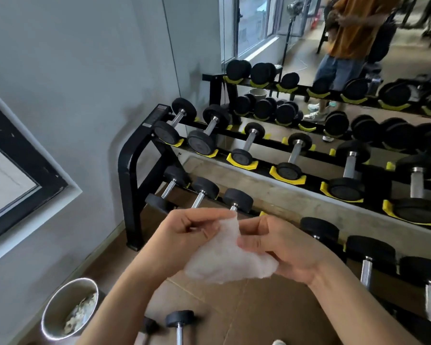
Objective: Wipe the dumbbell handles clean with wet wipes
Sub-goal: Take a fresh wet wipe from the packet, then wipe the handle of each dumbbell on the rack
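Observation:
A white wet wipe (pixel 224 257) hangs between both hands in front of the rack. My left hand (pixel 187 235) pinches its upper left edge, and my right hand (pixel 284 247) pinches the right side with thumb and fingers. Black dumbbells with chrome handles (pixel 249 143) lie in rows on the two-tier black rack (pixel 130 165) behind my hands. On the floor below my arms stand two small dumbbells (pixel 179 324), partly cut off by the frame's bottom edge.
A metal bin (pixel 60 317) holding crumpled wipes stands on the floor at lower left by the wall. A mirror behind the rack reflects a standing person (pixel 353 41). A black-framed panel (pixel 18 165) hangs on the left wall.

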`<state>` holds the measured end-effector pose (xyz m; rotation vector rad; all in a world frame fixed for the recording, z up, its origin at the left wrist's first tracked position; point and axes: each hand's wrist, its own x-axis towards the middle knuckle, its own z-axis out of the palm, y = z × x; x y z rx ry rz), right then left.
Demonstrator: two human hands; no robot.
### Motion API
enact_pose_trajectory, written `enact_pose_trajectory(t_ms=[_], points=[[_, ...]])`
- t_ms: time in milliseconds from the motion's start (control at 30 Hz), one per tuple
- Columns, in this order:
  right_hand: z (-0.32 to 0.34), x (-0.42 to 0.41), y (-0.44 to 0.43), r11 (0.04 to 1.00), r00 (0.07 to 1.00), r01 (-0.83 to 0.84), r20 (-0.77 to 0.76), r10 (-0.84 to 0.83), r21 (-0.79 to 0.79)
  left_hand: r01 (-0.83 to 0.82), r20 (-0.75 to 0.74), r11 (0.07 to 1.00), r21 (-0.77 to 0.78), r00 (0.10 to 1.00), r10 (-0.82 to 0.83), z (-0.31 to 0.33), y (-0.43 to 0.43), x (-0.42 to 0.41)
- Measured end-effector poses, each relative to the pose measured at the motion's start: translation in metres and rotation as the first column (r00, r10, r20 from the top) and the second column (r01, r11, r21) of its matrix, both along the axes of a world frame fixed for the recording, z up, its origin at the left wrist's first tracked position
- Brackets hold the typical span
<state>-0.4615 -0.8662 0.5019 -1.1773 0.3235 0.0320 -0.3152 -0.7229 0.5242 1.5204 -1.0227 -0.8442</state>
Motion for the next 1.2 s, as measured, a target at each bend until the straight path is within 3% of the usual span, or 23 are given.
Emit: enact_pose_trajectory(t_ms=[133,200,300,333,400,467,533,633,700,767,833,867,933,1000,1100,1200], points=[[0.001,-0.016,-0.060,0.971,0.997,0.032,-0.054,-0.046,-0.239,-0.007,0.124,0.986,0.165,0.992,-0.014,-0.009,-0.051,-0.008],[0.000,-0.021,-0.091,0.972,0.995,0.079,-0.035,-0.089,-0.223,-0.003,0.154,0.959,0.285,0.987,-0.042,-0.015,-0.073,-0.011],[-0.009,-0.026,-0.129,0.990,0.994,0.107,-0.016,-0.109,-0.088,-0.040,0.080,0.964,0.263,0.997,0.019,-0.027,-0.099,-0.018],[-0.015,-0.026,-0.138,0.992,0.993,0.121,-0.009,-0.122,-0.033,-0.089,0.018,0.973,0.213,0.996,0.088,-0.032,-0.106,-0.021],[-0.027,-0.024,-0.152,0.982,0.985,0.172,0.001,-0.173,0.077,-0.191,-0.251,0.979,0.076,0.946,0.204,-0.045,-0.119,-0.025],[-0.040,-0.017,-0.163,0.966,0.975,0.221,-0.001,-0.223,0.133,-0.292,-0.565,0.956,-0.016,0.791,0.232,-0.054,-0.135,-0.030],[-0.050,-0.009,-0.173,0.956,0.966,0.258,-0.024,-0.257,0.137,-0.402,-0.682,0.916,0.004,0.669,0.296,-0.061,-0.151,-0.032],[-0.064,0.004,-0.186,0.952,0.950,0.300,-0.115,-0.292,0.061,-0.517,-0.606,0.850,0.096,0.647,0.462,-0.078,-0.172,-0.027],[-0.077,0.016,-0.193,0.919,0.909,0.341,-0.179,-0.376,-0.198,-0.587,-0.333,0.799,0.132,0.733,0.593,-0.091,-0.182,-0.016],[-0.097,0.030,-0.198,0.808,0.836,0.399,-0.190,-0.515,-0.434,-0.598,-0.004,0.788,0.147,0.797,0.604,-0.105,-0.191,0.001],[-0.122,0.045,-0.202,0.745,0.772,0.443,-0.211,-0.600,-0.499,-0.573,0.090,0.803,0.165,0.819,0.566,-0.119,-0.200,0.021],[-0.135,0.053,-0.204,0.760,0.741,0.495,-0.252,-0.622,-0.420,-0.554,0.059,0.815,0.170,0.831,0.553,-0.126,-0.204,0.032],[-0.159,0.075,-0.207,0.753,0.672,0.651,-0.389,-0.630,-0.094,-0.512,-0.126,0.834,0.207,0.831,0.542,-0.145,-0.213,0.057],[-0.182,0.099,-0.209,0.625,0.571,0.777,-0.499,-0.652,0.072,-0.452,-0.318,0.849,0.273,0.791,0.523,-0.172,-0.220,0.087],[-0.223,0.137,-0.212,0.560,0.466,0.828,-0.537,-0.703,-0.014,-0.372,-0.450,0.856,0.358,0.735,0.507,-0.228,-0.232,0.136],[-0.272,0.168,-0.222,0.716,0.559,0.649,-0.477,-0.678,-0.256,-0.365,-0.322,0.852,0.376,0.810,0.489,-0.294,-0.247,0.176]])
